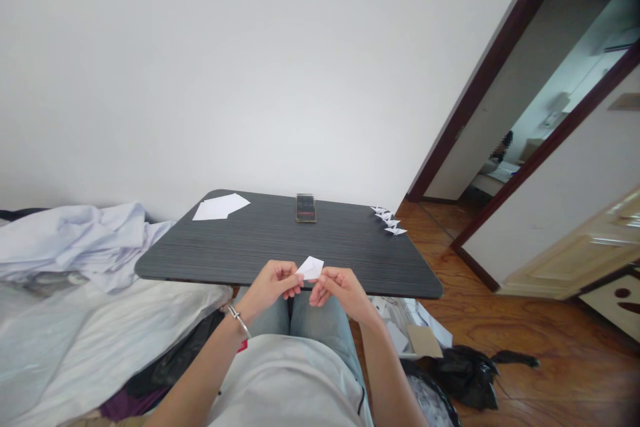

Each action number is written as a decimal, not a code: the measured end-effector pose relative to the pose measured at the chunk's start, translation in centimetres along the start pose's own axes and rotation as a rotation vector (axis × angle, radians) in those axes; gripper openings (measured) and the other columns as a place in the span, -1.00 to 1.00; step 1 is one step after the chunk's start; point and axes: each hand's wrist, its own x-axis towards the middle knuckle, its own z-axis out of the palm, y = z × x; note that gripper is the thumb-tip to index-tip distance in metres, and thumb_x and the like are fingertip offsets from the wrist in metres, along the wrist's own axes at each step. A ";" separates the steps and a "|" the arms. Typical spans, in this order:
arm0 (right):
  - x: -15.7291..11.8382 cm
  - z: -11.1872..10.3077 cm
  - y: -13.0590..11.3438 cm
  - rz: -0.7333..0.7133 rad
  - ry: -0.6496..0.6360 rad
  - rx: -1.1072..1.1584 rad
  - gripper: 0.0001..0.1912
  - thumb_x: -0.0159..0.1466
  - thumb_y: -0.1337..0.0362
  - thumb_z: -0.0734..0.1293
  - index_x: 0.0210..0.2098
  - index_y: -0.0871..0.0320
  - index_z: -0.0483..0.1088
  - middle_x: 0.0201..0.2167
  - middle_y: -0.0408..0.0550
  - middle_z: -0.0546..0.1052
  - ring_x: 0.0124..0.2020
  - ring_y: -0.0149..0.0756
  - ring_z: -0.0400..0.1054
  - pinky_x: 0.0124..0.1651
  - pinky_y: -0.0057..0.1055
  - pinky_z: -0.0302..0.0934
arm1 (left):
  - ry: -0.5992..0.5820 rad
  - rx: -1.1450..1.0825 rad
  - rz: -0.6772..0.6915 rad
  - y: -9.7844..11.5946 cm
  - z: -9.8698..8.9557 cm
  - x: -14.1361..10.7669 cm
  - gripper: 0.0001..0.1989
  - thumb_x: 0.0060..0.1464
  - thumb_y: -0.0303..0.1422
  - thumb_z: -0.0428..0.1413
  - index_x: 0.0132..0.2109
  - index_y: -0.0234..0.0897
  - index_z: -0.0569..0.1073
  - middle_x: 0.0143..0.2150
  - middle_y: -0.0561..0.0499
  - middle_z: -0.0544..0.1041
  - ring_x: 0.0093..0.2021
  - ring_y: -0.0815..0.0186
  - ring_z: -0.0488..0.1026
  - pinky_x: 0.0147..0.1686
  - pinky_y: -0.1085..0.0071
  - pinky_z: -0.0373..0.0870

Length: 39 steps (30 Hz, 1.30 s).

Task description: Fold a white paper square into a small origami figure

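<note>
A small folded piece of white paper (311, 267) is held up over the front edge of the dark table (280, 247). My left hand (278, 280) pinches its left corner between thumb and fingers. On the opposite side, my right hand (336, 287) is closed with thumb and forefinger at the paper's lower right edge. Creases and a pointed outline show on the paper. Several small white folded paper pieces (388, 220) stand in a row at the table's right side. Flat white sheets of paper (220, 207) lie at the back left corner.
A phone (305, 208) rests near the table's back edge, before the white wall (250, 67). White cloth (85, 240) is heaped at the left. Below the table's right end are a box of papers (415, 333) and a black plastic bag (467, 373) on the wooden floor.
</note>
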 end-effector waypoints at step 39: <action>0.7 0.2 1.5 -0.014 0.135 0.008 -0.68 0.11 0.09 0.25 -0.42 0.27 0.37 -0.68 -0.13 0.47 -0.67 -0.43 0.37 -0.62 -0.56 0.23 | -0.081 0.088 0.009 0.9 -1.0 -0.4 -0.73 -0.01 -0.28 0.01 -0.25 -0.41 0.43 -0.49 -0.03 0.46 -0.54 0.44 0.34 -0.62 0.59 0.17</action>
